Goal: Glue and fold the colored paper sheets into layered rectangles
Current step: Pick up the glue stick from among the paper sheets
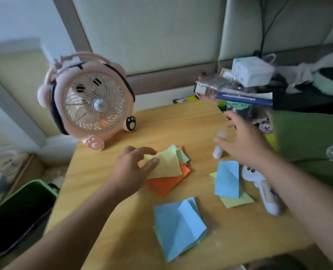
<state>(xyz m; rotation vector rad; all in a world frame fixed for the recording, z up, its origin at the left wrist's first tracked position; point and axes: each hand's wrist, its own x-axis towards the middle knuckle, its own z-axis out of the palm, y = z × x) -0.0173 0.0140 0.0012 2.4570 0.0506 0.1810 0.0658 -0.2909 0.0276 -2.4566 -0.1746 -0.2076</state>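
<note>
Two folded blue paper pieces lie finished-looking on the wooden table (107, 184): one near (178, 228), one at right (228, 179) atop a green sheet. The far stack of loose sheets (167, 166) appears unprocessed. Left hand (131, 168), fingers spread, touches it. Right hand (243, 141), open, reaches at the glue stick (219, 145). Green bin (23, 211), left: contents unclear.

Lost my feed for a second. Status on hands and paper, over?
Left hand open, fingers on the yellow sheet atop the stack. Right hand open, at the glue stick, not gripping. Nothing in the way.
</note>
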